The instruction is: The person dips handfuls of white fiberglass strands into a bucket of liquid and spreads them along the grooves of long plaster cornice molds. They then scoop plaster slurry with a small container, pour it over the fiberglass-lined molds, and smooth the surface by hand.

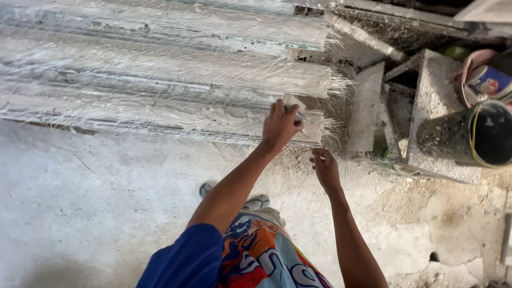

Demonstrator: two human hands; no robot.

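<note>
White plaster: three mouldings (pixel 160 74), two hands (pixel 280 127), one scraper (pixel 294 102).

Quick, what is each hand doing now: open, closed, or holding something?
Left hand: closed on a small pale flat tool, pressed on the wet white moulding.
Right hand: empty, fingers loosely curled, near the moulding's end.

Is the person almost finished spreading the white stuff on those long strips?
Most strips already look coated with white paste and fibres. The left hand presses a small flat tool on the nearest strip's end; the right hand hovers below. What remains cannot be told.
</note>
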